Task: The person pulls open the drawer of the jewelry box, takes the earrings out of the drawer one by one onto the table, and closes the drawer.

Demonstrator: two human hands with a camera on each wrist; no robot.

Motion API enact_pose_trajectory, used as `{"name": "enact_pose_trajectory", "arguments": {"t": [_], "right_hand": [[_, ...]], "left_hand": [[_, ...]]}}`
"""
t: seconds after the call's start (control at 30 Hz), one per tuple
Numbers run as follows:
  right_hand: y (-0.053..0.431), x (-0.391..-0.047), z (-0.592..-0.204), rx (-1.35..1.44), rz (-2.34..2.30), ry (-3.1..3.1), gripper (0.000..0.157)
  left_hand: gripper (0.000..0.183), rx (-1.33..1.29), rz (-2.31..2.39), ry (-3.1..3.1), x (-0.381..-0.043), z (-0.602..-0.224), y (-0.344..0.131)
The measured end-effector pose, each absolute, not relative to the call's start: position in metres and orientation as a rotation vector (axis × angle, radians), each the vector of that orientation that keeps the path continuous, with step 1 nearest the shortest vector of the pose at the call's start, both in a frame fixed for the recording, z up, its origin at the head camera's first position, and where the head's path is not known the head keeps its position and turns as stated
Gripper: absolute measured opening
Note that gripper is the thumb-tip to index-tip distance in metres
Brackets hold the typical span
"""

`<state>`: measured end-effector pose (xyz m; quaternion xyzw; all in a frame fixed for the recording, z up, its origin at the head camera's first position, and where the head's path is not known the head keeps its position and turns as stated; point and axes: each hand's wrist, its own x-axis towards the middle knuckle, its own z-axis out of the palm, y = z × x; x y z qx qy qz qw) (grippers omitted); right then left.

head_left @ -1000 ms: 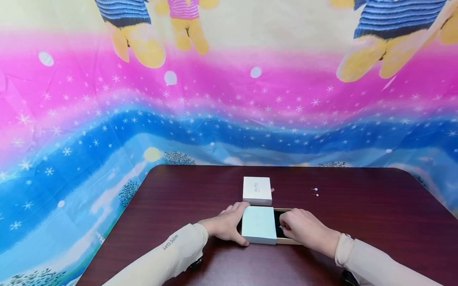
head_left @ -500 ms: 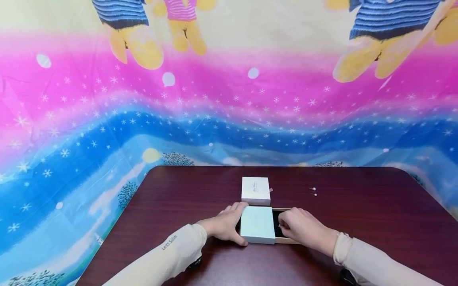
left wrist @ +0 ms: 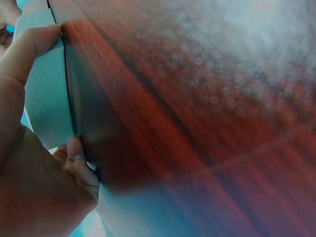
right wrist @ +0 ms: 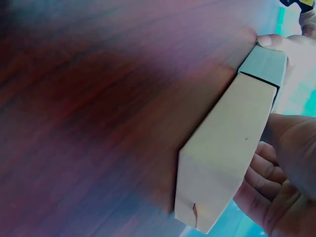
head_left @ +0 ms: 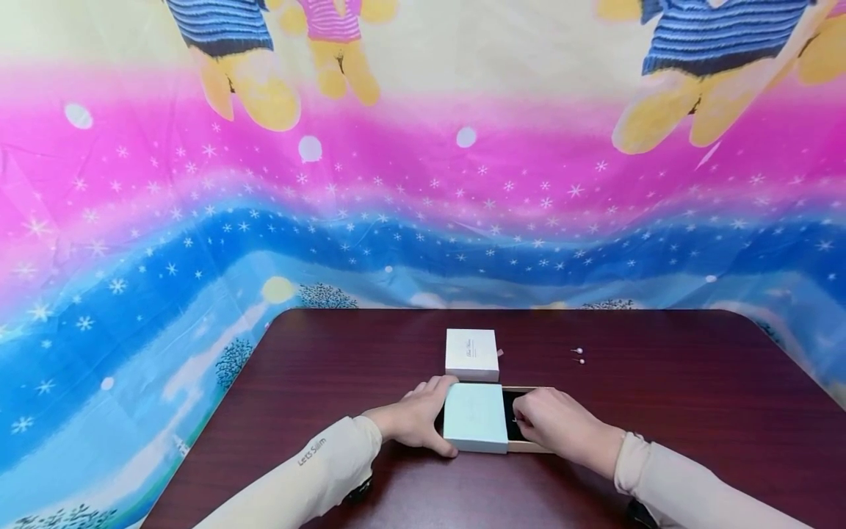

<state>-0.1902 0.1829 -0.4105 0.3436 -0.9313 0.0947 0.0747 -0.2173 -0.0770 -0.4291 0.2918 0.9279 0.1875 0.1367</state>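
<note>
A pale mint jewellery box (head_left: 474, 417) lies on the dark red table, its drawer (right wrist: 222, 133) pulled out to the right. My left hand (head_left: 418, 420) grips the box's left end, thumb at the near side and fingers at the far side; the left wrist view shows the thumb (left wrist: 37, 44) along its edge. My right hand (head_left: 558, 417) reaches over the drawer with curled fingers, thumb and index finger close together down at the black lining (head_left: 510, 411). A tiny silvery piece of jewellery (head_left: 515, 419) shows at those fingertips, mostly hidden by the hand.
Behind the mint box stands a white box (head_left: 471, 353) with dark lettering and a small pink tab on its right. Two pearl earrings (head_left: 579, 351) lie on the table (head_left: 357, 353) at the back right. A printed cloth (head_left: 423, 184) hangs behind the table.
The head view has shifted slightly. Both hands keep their places on the mint box and its drawer, and the earrings and white box stay put.
</note>
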Motion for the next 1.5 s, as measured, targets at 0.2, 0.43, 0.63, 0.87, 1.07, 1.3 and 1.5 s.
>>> {"name": "enact_pose_trajectory", "arguments": {"t": [0.2,0.43,0.63,0.87,1.07,1.3,1.5], "right_hand": [[0.1815,-0.1899,-0.4106,1.063,0.168,-2.733,0.030],[0.1841,-0.1904,-0.4097,1.073,0.225,-2.737,0.031],[0.1864,-0.1914,-0.4069,1.086,0.291,-2.768,0.033],[0.1876,-0.1925,-0.4069,1.086,0.311,-2.777,0.033],[0.1901,-0.1937,-0.4072,1.103,0.370,-2.778,0.034],[0.1911,-0.1945,-0.4074,1.091,0.391,-2.789,0.035],[0.1912,-0.1947,-0.4054,1.062,0.419,-2.823,0.034]], "left_hand": [[0.107,0.843,0.550,2.687,-0.2171,-0.4301,-0.0773],[0.107,0.843,0.547,2.694,-0.2167,-0.4316,-0.0775],[0.107,0.843,0.549,2.694,-0.2163,-0.4311,-0.0776],[0.106,0.860,0.536,2.696,-0.2155,-0.4290,-0.0781],[0.104,0.877,0.537,2.701,-0.2143,-0.4263,-0.0776],[0.104,0.877,0.535,2.692,-0.2145,-0.4261,-0.0779],[0.104,0.874,0.531,2.692,-0.2149,-0.4271,-0.0780]]}}
